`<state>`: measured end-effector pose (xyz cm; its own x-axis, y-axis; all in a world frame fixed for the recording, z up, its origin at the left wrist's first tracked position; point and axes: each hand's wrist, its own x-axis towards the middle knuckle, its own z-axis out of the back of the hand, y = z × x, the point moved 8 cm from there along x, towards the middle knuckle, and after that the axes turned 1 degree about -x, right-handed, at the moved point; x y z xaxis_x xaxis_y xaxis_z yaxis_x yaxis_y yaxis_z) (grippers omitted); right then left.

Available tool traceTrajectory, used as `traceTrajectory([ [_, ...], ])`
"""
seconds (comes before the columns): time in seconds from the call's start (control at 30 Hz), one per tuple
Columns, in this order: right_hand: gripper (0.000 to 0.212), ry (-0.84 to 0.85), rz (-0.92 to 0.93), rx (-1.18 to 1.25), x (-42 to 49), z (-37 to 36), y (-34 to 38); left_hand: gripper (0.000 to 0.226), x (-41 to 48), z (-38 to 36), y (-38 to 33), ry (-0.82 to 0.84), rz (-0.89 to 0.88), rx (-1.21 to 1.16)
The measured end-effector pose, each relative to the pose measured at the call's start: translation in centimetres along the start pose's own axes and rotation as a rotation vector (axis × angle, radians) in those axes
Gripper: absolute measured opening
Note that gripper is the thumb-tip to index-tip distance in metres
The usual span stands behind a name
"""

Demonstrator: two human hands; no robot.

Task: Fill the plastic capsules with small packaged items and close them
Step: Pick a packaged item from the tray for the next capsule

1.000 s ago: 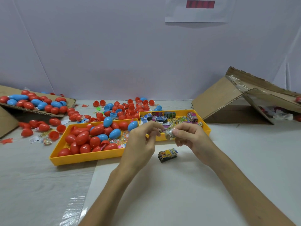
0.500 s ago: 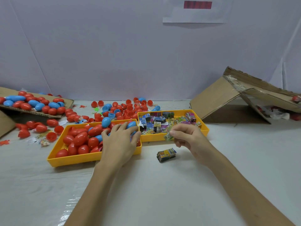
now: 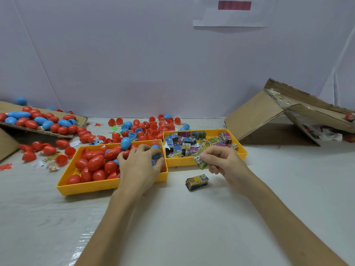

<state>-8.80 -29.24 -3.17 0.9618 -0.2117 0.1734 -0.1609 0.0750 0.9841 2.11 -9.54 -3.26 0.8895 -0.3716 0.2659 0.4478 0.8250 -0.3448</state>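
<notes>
my right hand pinches a packet; at its 9 o'clock my left hand curls round a blue capsule. i should lift just one.

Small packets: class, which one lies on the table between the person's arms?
The yellow-and-dark packet just in front of the right yellow tray; others lie in that tray, one is pinched in the right hand.

Packing station: yellow trays, cardboard boxes.
</notes>
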Motion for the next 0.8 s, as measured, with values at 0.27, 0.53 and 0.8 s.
traceTrajectory([
  [0.27,0.008,0.012,-0.008,0.009,0.0,-0.1,-0.2,0.037,0.2,-0.4,0.6,0.011,0.058,0.021],
  [0.53,0.010,0.011,-0.012,0.008,0.0,-0.2,0.0,0.017,-0.5,2.0,0.8,-0.240,0.050,-0.177],
  [0.8,0.008,0.009,-0.007,0.028,-0.2,-0.3,0.4,0.018,-1.5,3.8,-1.4,-0.349,-0.171,-0.484],
])
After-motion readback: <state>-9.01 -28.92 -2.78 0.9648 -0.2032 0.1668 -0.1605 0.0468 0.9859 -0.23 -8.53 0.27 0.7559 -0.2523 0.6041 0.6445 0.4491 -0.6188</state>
